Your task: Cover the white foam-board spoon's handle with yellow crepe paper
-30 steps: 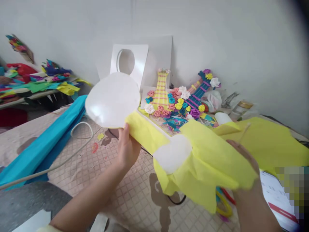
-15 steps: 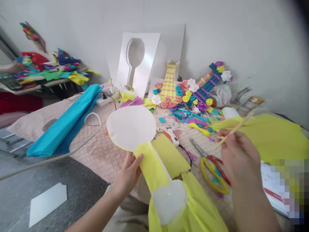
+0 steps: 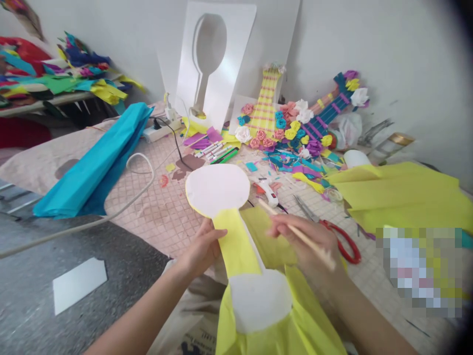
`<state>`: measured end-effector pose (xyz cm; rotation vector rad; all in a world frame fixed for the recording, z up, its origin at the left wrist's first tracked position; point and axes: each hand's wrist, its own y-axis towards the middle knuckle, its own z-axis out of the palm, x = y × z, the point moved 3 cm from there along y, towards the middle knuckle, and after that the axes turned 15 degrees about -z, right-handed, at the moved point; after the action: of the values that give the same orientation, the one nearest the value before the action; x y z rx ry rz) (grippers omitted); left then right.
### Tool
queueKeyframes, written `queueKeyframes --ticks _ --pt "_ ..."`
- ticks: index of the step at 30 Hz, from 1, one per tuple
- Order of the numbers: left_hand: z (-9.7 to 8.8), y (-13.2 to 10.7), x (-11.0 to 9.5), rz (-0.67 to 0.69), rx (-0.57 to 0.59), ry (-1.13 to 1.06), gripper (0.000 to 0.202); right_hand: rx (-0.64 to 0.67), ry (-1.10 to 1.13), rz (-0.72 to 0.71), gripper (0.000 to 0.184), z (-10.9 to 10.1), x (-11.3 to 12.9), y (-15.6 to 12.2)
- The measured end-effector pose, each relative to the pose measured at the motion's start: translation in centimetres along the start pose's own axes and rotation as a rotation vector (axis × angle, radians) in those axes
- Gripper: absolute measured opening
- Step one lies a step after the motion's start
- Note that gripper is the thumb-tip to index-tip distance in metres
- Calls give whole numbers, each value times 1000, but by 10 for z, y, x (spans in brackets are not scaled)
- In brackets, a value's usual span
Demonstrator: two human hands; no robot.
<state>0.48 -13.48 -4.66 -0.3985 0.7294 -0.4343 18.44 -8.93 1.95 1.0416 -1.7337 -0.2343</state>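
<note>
My left hand (image 3: 202, 246) grips the narrow neck of a white guitar-shaped foam cutout (image 3: 217, 188). Yellow tissue paper (image 3: 236, 244) is wrapped over that neck and hangs loose below the cutout's lower round part (image 3: 258, 300). My right hand (image 3: 308, 244) is closed on a thin wooden stick (image 3: 295, 231), whose tip points left toward the yellow paper beside the neck.
Red-handled scissors (image 3: 334, 236) and a small glue gun (image 3: 269, 191) lie on the checked mat. Folded yellow sheets (image 3: 402, 195) lie at right, a blue paper roll (image 3: 94, 162) at left. Decorated paper guitars (image 3: 266, 116) and a white foam board (image 3: 216, 59) lean on the wall.
The cutout has come down from in front of my face to just over the table. My right hand has moved left with the stick toward the cutout's neck.
</note>
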Motion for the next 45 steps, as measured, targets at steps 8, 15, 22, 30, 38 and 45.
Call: queueKeyframes --ticks 8,15,22,30,38,45 --pt "-1 -6 4 153 -18 30 73 -77 -173 48 18 -25 28 -20" --pt "8 -6 29 266 -82 -94 43 -52 -220 210 21 -6 50 -62" --pt "17 -4 49 228 14 -213 36 -45 -689 42 15 40 39 -67" --pt "19 -4 53 198 93 -288 20 -26 -696 26 12 42 30 -48" --pt "22 -3 53 153 23 -278 23 88 -676 -53 12 28 22 -33" --pt "8 -18 50 -202 235 -148 34 90 -677 45 11 39 -12 -34"
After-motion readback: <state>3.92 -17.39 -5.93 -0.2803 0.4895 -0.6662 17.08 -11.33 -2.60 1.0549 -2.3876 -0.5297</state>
